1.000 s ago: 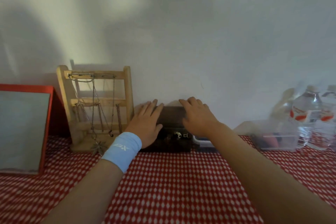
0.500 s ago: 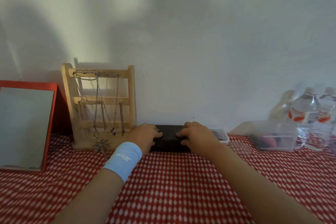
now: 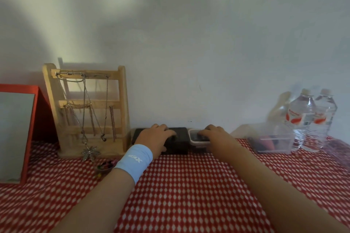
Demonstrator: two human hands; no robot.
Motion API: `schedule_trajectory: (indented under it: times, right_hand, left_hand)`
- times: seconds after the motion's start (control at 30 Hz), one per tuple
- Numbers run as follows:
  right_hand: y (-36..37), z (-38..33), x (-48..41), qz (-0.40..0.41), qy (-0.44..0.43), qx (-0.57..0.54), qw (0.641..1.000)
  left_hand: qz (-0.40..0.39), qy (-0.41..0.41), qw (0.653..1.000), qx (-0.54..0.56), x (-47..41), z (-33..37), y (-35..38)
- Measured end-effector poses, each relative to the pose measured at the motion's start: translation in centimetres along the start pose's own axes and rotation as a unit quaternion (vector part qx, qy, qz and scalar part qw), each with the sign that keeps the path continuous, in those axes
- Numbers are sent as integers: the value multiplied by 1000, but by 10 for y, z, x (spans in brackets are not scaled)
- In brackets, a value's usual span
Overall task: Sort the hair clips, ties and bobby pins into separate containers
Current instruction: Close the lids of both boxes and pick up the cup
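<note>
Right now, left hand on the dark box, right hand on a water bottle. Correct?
No. In the head view the left hand is on the dark box, but the right hand is on the small clear container beside it.

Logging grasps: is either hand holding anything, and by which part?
Left hand rests atop the dark box, right hand on the small clear container; any grip cannot be told.
</note>
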State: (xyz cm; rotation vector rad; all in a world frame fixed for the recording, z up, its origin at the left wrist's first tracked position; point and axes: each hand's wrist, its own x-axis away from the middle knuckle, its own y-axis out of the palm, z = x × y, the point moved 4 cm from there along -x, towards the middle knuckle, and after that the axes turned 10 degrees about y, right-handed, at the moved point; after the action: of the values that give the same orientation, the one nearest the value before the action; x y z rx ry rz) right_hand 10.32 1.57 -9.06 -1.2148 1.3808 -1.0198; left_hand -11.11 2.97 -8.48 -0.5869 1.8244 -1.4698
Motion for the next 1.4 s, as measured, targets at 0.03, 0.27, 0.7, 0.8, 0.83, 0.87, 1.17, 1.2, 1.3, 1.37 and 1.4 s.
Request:
schedule_trajectory:
  times: [0.03, 0.27, 0.7, 0.8, 0.83, 0.87, 1.17, 1.2, 1.3, 1.37, 1.4]
  right_hand:
    - [1, 0, -2, 4, -5, -5, 1000]
    - [2, 9, 1, -36, -9, -34, 999]
    - [11, 53, 67, -18, 144, 65, 987]
    - [10, 43, 74, -13, 152, 76, 985]
    - [10, 40, 75, -14, 153, 74, 985]
    - [10, 35, 77, -17, 152, 71, 986]
    - [9, -15, 90, -5, 112, -37, 993]
    - [9, -24, 92, -7, 94, -58, 994]
    - [10, -47, 102, -23, 58, -105, 992]
    - [11, -54, 106, -31, 42, -116, 992]
    - [12, -55, 107, -27, 34, -119, 992]
  left_hand:
    - [-4, 0, 1000, 10, -1, -1, 0]
    - [7, -8, 999, 34, 4, 2, 6]
    - [163, -70, 983, 36, 66, 29, -1]
    - [174, -105, 979, 24, 79, 28, -10]
    - [177, -127, 976, 18, 85, 24, -13]
    - [176, -156, 972, 10, 93, 18, -15]
    - [93, -355, 927, 76, 149, -20, -3]
    - [97, -357, 924, 101, 150, -20, -2]
    - [119, -349, 921, 129, 149, -21, 1]
    - [127, -348, 916, 153, 147, -19, 1]
    - [136, -343, 914, 172, 145, -16, 0]
